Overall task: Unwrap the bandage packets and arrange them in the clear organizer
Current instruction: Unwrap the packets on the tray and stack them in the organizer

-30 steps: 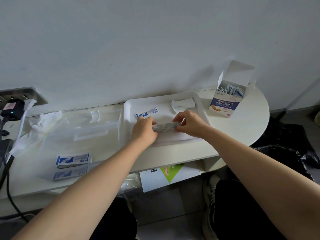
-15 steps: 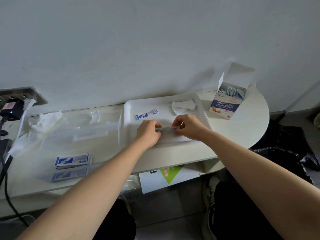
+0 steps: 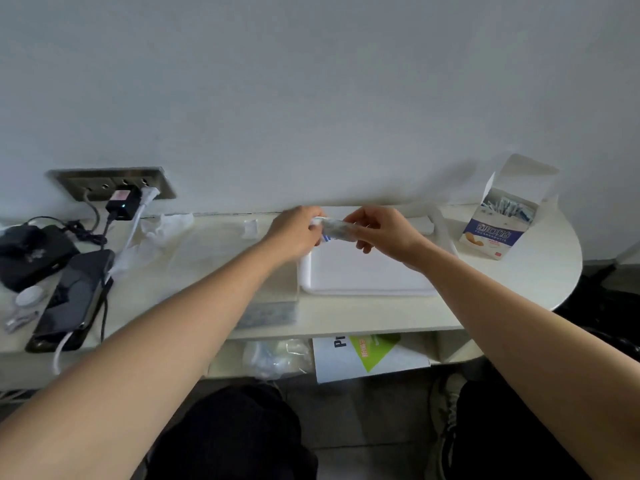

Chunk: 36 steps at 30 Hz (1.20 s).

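My left hand (image 3: 296,232) and my right hand (image 3: 377,232) both pinch one bandage packet (image 3: 334,230), white with blue print, held lifted above the far left part of the white tray (image 3: 363,289). The clear organizer (image 3: 214,247) lies to the left of the tray and is faint and blurred; my left forearm crosses it. An open bandage box (image 3: 498,226) with several packets inside stands at the right end of the table.
A wall socket with a plugged charger (image 3: 123,204) and cables sits at the back left. A black phone (image 3: 72,299), a dark pouch (image 3: 31,254) and crumpled wrappers (image 3: 162,226) lie on the left. Papers (image 3: 367,355) rest on the shelf below.
Both hands have lifted the packet off the tray and toward the wall. The view has swung left and tilted, bringing the phone and pouch into sight.
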Each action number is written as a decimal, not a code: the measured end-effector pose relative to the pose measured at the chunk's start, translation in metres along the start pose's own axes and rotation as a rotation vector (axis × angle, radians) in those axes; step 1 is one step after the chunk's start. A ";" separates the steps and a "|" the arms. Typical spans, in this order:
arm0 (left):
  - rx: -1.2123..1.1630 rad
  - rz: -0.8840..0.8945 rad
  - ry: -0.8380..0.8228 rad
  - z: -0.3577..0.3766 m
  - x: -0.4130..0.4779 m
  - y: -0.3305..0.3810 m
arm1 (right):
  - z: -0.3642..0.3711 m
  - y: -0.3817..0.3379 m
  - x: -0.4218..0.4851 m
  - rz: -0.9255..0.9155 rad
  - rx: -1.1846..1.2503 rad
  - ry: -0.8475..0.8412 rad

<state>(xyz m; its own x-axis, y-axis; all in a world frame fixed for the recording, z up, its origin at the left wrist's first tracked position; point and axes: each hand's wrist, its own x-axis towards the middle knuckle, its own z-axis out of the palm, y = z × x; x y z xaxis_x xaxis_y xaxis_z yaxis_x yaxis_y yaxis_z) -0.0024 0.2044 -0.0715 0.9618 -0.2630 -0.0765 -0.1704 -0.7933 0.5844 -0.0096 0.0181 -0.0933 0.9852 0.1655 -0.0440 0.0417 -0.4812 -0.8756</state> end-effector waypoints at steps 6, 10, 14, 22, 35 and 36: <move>-0.111 -0.092 -0.034 -0.049 -0.037 -0.048 | 0.053 -0.049 0.013 -0.249 -0.218 -0.016; -0.139 -0.140 -0.135 -0.066 -0.059 -0.070 | 0.086 -0.078 0.016 -0.224 -0.243 -0.166; -0.129 -0.239 -0.197 -0.069 -0.067 -0.096 | 0.097 -0.088 0.020 -0.150 -0.318 -0.258; 0.344 -0.172 -0.309 -0.054 -0.061 -0.116 | 0.096 -0.089 0.018 -0.055 -0.457 -0.322; 0.499 -0.139 -0.364 -0.047 -0.060 -0.131 | 0.150 -0.096 0.029 0.076 -1.046 -0.408; 0.488 -0.145 -0.355 -0.047 -0.060 -0.132 | 0.152 -0.093 0.029 0.086 -1.049 -0.417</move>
<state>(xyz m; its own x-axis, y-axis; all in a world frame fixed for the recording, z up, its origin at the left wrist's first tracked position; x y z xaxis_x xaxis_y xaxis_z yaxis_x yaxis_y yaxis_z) -0.0278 0.3509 -0.1064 0.8670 -0.2333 -0.4403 -0.2018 -0.9723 0.1177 -0.0099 0.1986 -0.0860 0.8676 0.2766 -0.4132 0.2885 -0.9568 -0.0347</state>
